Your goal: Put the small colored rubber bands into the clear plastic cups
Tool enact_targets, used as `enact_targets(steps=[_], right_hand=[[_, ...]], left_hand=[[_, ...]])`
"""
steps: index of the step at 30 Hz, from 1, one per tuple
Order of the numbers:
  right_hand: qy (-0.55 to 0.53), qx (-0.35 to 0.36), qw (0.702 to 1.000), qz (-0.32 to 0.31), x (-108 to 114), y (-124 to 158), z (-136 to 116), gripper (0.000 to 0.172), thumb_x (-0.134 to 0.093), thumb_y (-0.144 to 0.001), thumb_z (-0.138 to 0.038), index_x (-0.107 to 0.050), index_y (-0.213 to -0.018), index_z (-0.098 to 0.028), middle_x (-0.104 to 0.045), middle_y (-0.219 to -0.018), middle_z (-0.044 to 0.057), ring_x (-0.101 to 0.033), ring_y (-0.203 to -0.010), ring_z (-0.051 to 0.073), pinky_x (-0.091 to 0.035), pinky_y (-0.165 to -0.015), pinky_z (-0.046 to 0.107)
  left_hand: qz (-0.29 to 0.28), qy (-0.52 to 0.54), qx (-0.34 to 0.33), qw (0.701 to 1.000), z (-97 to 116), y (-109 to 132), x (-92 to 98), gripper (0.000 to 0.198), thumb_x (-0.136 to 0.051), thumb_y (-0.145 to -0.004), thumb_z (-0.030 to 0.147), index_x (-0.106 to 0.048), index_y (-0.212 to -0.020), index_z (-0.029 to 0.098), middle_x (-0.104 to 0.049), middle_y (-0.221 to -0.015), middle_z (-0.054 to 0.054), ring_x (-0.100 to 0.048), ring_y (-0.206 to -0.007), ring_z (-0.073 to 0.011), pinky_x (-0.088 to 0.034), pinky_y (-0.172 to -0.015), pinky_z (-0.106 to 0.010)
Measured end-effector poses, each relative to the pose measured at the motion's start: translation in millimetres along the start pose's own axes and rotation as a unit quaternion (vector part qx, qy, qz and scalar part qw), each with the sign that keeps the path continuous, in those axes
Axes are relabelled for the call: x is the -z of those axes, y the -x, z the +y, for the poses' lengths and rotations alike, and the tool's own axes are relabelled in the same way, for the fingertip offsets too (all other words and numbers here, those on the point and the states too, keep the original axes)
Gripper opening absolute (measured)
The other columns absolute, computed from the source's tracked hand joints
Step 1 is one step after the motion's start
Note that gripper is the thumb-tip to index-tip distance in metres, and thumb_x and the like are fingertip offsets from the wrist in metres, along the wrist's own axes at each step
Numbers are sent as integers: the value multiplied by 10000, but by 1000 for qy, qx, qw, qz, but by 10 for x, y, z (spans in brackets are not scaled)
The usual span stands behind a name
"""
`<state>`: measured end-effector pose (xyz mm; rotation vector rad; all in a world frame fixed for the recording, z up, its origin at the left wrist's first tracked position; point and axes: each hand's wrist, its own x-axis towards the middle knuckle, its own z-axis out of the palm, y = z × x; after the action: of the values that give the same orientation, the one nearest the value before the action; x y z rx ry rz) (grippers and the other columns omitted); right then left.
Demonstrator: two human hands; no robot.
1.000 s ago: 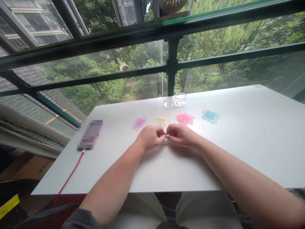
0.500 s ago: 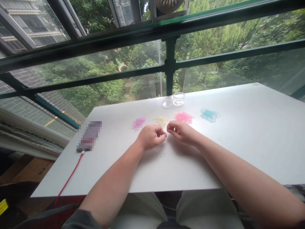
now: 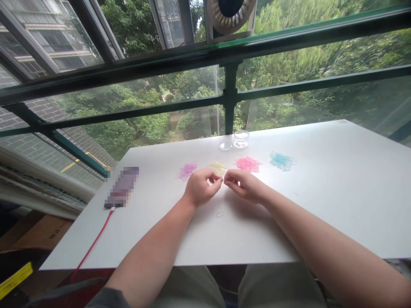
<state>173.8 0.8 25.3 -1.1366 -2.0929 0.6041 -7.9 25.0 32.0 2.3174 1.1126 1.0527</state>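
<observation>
L hand (image 3: 202, 187) & R hand (image 3: 243, 185) nearly meet, each w/ tips pressed together; we can't tell if anything's btwn. Loose band (image 3: 220, 214) nr side, yellow pile (image 3: 217, 167) far side. We'd keep both pinches light, hands steady.

Daylight reaches me from the far side through the glass (image 3: 276, 113), leaving the white tabletop (image 3: 337, 188) bright, with a pale sheen toward its far middle. I see soft-edged shadows on the near side of the left hand (image 3: 204, 187) and right hand (image 3: 245, 185). At near left, the cardboard (image 3: 45, 233) sits in dimness. My wide view stretches the forearms (image 3: 321, 239); coarse blocks mask the phone (image 3: 123, 187), and fingertip detail is too soft to read.
</observation>
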Motion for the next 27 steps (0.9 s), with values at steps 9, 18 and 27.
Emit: enact_targets(steps=[9, 18, 27], right_hand=[[13, -9, 1000, 10, 11, -9, 22, 78, -491, -755, -123, -550, -769, -172, -589, -699, 9, -501, -614, 112, -386, -571, 226], [5, -14, 999, 40, -8, -20, 45, 64, -496, -760, -126, -541, -761, -171, -575, -684, 1, -500, -613, 108, -382, -570, 221], [-22, -14, 999, 20, -53, -31, 27, 59, -488, -766, -137, -528, -750, -177, -547, -643, -13, -478, -581, 102, -358, -544, 218]], left_hand=[[-43, 59, 39, 997, -93, -7, -24, 123, -609, -722, 253, -629, -655, 152, -637, -619, -10, -528, -561, -99, -405, -538, -215], [-59, 73, -5, 996, -116, -7, -16, 140, -600, -742, 265, -623, -659, 154, -619, -613, -10, -509, -562, -95, -399, -557, -224], [16, 46, 73, 996, -273, -78, 39, 157, -607, -729, 294, -626, -657, 156, -611, -600, 7, -469, -507, -82, -370, -490, -210]])
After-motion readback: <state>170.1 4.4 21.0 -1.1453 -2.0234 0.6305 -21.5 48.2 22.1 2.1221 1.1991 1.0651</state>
